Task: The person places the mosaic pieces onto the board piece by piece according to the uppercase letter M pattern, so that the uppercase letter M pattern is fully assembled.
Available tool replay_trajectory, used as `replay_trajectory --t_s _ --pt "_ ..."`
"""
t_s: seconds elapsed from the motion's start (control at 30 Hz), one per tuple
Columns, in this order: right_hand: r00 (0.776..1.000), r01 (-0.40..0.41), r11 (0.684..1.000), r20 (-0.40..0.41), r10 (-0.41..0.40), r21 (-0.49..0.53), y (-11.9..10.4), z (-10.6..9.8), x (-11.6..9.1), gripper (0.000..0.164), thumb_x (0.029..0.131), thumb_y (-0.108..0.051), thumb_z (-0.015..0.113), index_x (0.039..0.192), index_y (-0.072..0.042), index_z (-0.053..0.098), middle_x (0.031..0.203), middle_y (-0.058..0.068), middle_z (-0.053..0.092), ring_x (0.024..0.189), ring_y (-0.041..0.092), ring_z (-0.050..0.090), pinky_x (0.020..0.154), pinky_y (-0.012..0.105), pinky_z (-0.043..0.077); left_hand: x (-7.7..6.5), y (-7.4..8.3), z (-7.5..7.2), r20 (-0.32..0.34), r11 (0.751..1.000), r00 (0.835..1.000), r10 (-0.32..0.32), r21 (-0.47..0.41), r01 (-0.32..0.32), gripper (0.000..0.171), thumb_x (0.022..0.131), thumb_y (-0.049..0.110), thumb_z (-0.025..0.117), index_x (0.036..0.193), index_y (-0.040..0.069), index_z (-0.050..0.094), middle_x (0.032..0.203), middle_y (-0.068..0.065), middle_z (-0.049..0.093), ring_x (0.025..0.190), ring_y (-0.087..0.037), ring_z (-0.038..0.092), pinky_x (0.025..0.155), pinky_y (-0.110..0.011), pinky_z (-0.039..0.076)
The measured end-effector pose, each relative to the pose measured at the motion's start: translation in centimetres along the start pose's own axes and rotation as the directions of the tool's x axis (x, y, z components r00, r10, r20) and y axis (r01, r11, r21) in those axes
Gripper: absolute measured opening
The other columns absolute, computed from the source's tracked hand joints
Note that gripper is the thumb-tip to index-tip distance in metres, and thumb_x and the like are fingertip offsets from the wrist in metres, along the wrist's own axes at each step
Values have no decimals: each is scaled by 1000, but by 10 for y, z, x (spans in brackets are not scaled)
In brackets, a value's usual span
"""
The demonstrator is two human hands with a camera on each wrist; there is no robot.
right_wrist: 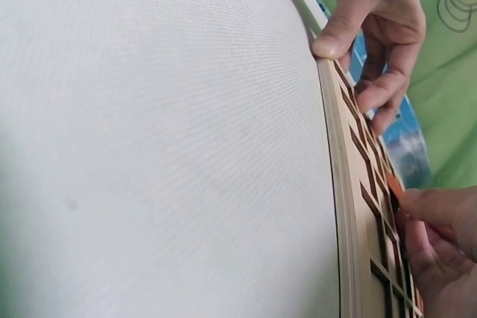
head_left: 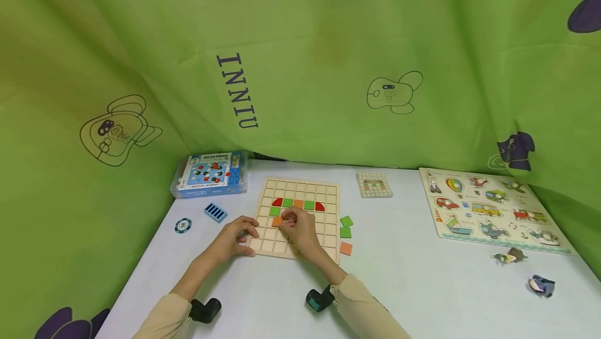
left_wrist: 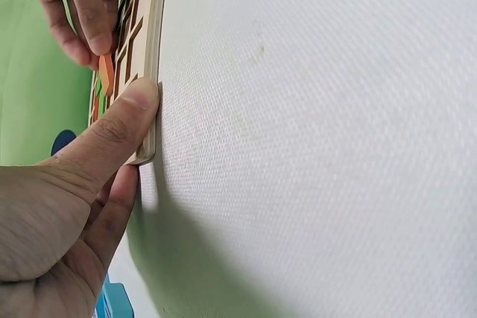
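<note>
A wooden grid board (head_left: 324,190) lies on the white table. My left hand (head_left: 232,238) grips its near left corner, the thumb on the near edge and the fingers along the left side. With thumb and fingertips, my right hand (head_left: 302,229) pinches an orange square tile (head_left: 277,222) over a left-hand cell; the left wrist view shows that tile (left_wrist: 106,74) tilted. Across the board sits a row with a red rounded piece (head_left: 277,202) at the left, green tiles (head_left: 288,203), an orange tile (head_left: 298,203) and another red piece (head_left: 320,206). The right hand hides some cells.
Right of the board lie two green tiles (head_left: 346,232) and an orange one (head_left: 346,248). A pattern card (head_left: 374,184) is behind them. A boxed set (head_left: 211,174), blue block (head_left: 215,212) and round chip (head_left: 183,225) stand left; a picture puzzle (head_left: 493,208) and small figures (head_left: 542,286) right.
</note>
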State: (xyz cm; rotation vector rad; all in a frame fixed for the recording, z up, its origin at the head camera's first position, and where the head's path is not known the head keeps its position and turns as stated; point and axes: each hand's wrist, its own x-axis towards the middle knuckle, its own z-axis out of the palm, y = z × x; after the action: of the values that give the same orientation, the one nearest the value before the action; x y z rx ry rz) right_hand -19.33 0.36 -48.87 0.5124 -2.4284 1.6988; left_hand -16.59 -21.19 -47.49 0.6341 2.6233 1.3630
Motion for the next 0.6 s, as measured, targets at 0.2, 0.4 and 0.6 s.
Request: replay_trajectory --t_s 0.2,0.4,0.6 --pt "1000 -6 999 2 6 37 -1 2 1 19 75 14 72 92 11 64 88 22 68 76 30 69 66 18 55 0 -1 0 0 1000 1000 0 -4 0 31 64 -5 83 88 -2 63 122 -24 53 115 -43 49 81 -39 54" --pt "1000 -15 999 20 15 30 -3 2 1 17 77 12 72 92 10 64 89 21 69 77 31 69 66 22 56 0 0 1 -5 1000 1000 4 7 -4 32 65 -5 83 89 -2 63 122 -24 53 114 -44 50 81 -40 54" --pt "997 -69 996 36 67 53 -6 -7 -3 15 80 9 71 94 8 66 93 20 69 82 29 69 71 24 56 -3 -3 -1 39 998 999 30 58 -32 31 69 0 81 94 1 63 126 -23 52 118 -42 48 87 -40 53"
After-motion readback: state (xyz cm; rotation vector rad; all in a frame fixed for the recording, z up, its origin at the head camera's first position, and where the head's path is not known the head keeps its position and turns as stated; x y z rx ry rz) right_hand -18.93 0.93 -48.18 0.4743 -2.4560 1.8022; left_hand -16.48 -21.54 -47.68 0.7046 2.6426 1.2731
